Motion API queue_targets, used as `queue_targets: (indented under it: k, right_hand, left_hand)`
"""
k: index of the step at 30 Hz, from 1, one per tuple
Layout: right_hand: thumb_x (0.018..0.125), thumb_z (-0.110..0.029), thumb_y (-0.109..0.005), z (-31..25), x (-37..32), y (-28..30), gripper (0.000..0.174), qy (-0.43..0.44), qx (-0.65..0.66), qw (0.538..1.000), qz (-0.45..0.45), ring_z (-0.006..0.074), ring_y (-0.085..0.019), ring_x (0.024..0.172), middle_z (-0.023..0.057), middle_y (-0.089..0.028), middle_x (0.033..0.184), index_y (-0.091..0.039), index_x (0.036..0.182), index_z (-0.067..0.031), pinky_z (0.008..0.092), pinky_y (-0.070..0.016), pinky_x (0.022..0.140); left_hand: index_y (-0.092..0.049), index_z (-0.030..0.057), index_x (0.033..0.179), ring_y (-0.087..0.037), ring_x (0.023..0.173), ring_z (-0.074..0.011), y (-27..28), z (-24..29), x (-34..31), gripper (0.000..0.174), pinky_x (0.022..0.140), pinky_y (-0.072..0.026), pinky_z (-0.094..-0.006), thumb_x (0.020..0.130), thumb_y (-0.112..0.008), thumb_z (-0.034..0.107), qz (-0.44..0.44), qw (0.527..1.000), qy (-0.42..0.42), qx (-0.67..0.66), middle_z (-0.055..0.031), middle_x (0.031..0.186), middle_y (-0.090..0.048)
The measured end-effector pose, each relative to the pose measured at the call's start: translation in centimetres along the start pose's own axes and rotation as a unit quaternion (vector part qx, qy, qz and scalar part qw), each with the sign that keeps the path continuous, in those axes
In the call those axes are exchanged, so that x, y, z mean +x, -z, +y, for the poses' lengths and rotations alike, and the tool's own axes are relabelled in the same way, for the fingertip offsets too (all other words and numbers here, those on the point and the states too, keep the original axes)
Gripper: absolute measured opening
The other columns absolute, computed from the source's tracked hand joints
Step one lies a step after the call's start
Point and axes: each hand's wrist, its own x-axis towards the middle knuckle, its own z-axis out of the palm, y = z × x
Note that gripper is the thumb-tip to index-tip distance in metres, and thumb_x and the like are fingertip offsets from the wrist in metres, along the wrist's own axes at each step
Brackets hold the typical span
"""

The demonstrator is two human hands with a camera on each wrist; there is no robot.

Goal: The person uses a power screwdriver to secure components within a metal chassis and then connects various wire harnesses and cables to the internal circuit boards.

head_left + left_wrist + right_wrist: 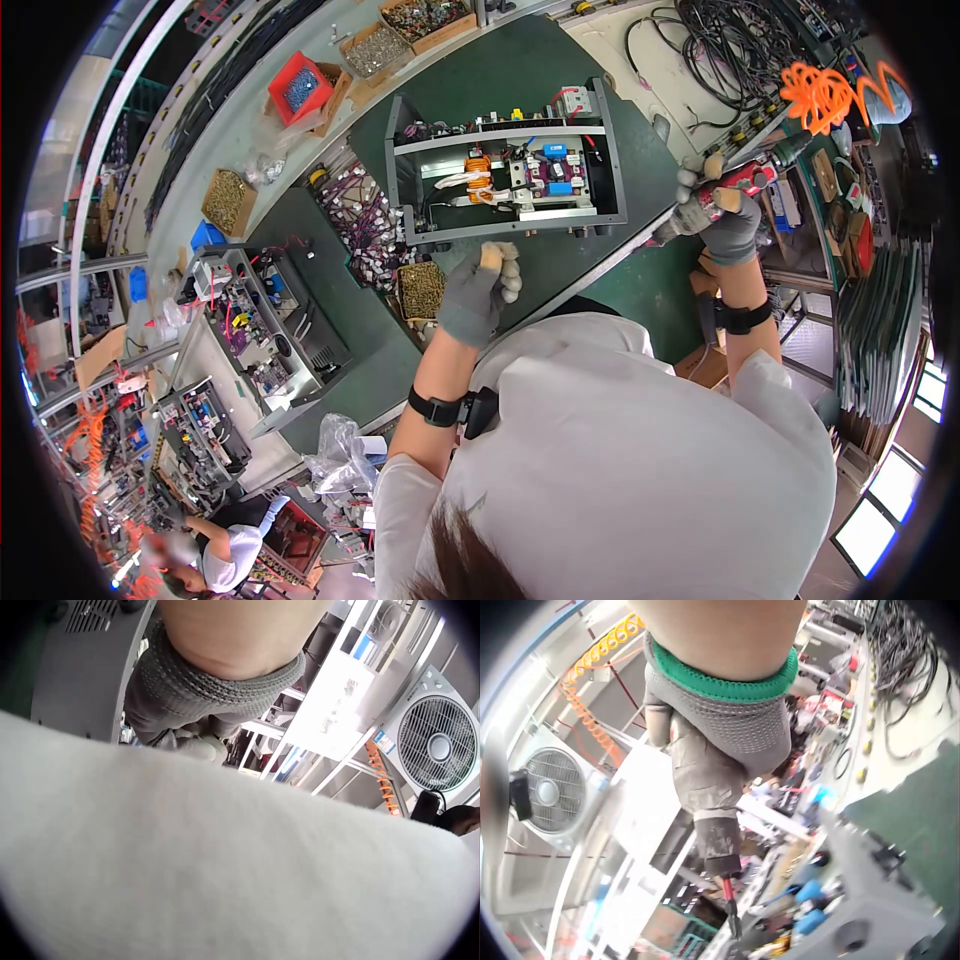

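A gloved right hand (730, 232) grips a red and grey power driver (748, 179) to the right of the metal chassis (418, 232). In the right wrist view the driver's grey body (705, 776) extends from the glove (742, 724), with a bit (731, 904) at its tip. Just below the chassis's front edge is the gloved left hand (474, 298), its fingers bent towards the thumb; whether something is between them cannot be seen. The chassis holds an orange-wound coil (480, 180) and blue parts. In the left wrist view, a sleeve covers much of the picture below the glove (176, 712).
Left of the chassis lie bundled connectors (365, 215) and a box of brass-coloured screws (420, 292). A second chassis (265, 330) stands at the lower left. Small-part bins, one a red bin (318, 92), line the back. Black cables (715, 60) lie at the upper right.
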Motion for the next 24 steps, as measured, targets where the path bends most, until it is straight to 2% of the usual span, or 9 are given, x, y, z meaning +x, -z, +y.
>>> queue_targets:
  k: [2,3,4,8,9,12,17,24]
  right_hand:
    - [0.064,-0.012,-0.06,0.7,0.3,-3.9,0.032,0.085,0.101,0.991,0.007,0.0257,-0.056,0.082,0.0156,-0.056,0.093,-0.052,0.094,-0.0033,0.0369,-0.0475,0.074]
    - [0.066,-0.01,-0.058,1.1,0.6,-5.1,0.032,0.097,0.103,0.99,-0.006,0.0263,-0.055,0.086,0.014,-0.056,0.092,-0.052,0.096,-0.0031,0.0366,-0.0472,0.074]
    - [0.068,-0.009,-0.056,1.8,1.0,-6.3,0.028,0.112,0.116,0.987,-0.01,0.0267,-0.055,0.081,0.0129,-0.056,0.089,-0.051,0.095,-0.0037,0.0369,-0.0472,0.072]
    - [0.07,-0.01,-0.055,3.9,1.5,-9.7,0.022,0.086,0.144,0.986,-0.016,0.0258,-0.055,0.074,0.0122,-0.055,0.081,-0.05,0.09,-0.0045,0.0376,-0.0467,0.069]
    - [0.069,-0.01,-0.055,4.5,1.7,-10.3,0.022,0.117,0.123,0.985,-0.021,0.0256,-0.054,0.074,0.0121,-0.055,0.08,-0.05,0.091,-0.0045,0.0383,-0.0466,0.068]
    - [0.069,-0.01,-0.055,5.3,1.9,-11.7,0.023,0.097,0.143,0.985,-0.027,0.0254,-0.054,0.073,0.0121,-0.055,0.079,-0.051,0.091,-0.0044,0.0389,-0.0465,0.068]
    - [0.068,-0.011,-0.055,5.8,2.5,-12.8,0.024,0.097,0.166,0.98,-0.042,0.025,-0.054,0.072,0.0118,-0.055,0.078,-0.051,0.091,-0.0042,0.0383,-0.0466,0.068]
    - [0.068,-0.012,-0.055,5.9,3.0,-13.1,0.024,0.13,0.137,0.982,-0.023,0.0258,-0.054,0.071,0.0118,-0.054,0.078,-0.05,0.09,-0.0042,0.0388,-0.0463,0.069]
  left_hand:
    - [-0.054,0.0,0.099,-0.05,0.062,-0.0101,-1.1,0.0,0.4,0.033,0.053,-0.0408,-0.0214,0.089,-0.056,0.032,-0.019,1.0,0.005,-0.004,-0.003,0.074,-0.053]
    - [-0.054,0.0,0.099,-0.05,0.062,-0.0099,-1.6,0.0,0.6,0.034,0.053,-0.041,-0.0211,0.089,-0.056,0.032,-0.021,1.0,0.014,-0.01,-0.0029,0.075,-0.053]
    - [-0.054,-0.0001,0.099,-0.05,0.062,-0.0097,-2.0,-0.1,0.8,0.034,0.052,-0.0411,-0.0209,0.089,-0.056,0.032,-0.024,0.999,0.023,-0.015,-0.0028,0.075,-0.053]
    - [-0.056,0.0009,0.097,-0.051,0.062,-0.0085,-2.8,-0.7,1.5,0.032,0.052,-0.0413,-0.0199,0.09,-0.054,0.032,-0.018,0.999,0.039,0.024,-0.0018,0.075,-0.054]
    - [-0.056,0.0009,0.097,-0.051,0.062,-0.0085,-2.5,-0.8,1.5,0.032,0.052,-0.0413,-0.0199,0.09,-0.054,0.032,-0.015,0.999,0.037,0.021,-0.0018,0.075,-0.054]
    - [-0.057,0.002,0.097,-0.052,0.061,-0.0079,-1.6,-1.0,1.4,0.029,0.052,-0.0416,-0.019,0.091,-0.053,0.03,-0.017,0.997,0.031,0.063,-0.0011,0.073,-0.055]
    - [-0.057,0.002,0.098,-0.053,0.059,-0.0086,-0.5,-0.5,1.5,0.028,0.049,-0.0419,-0.0189,0.092,-0.052,0.028,0.049,0.99,0.054,0.119,-0.0008,0.071,-0.055]
    - [-0.057,0.0015,0.097,-0.053,0.058,-0.0095,-0.4,-0.5,1.8,0.029,0.049,-0.0416,-0.0191,0.092,-0.05,0.029,0.026,0.992,0.066,0.105,-0.0023,0.074,-0.057]
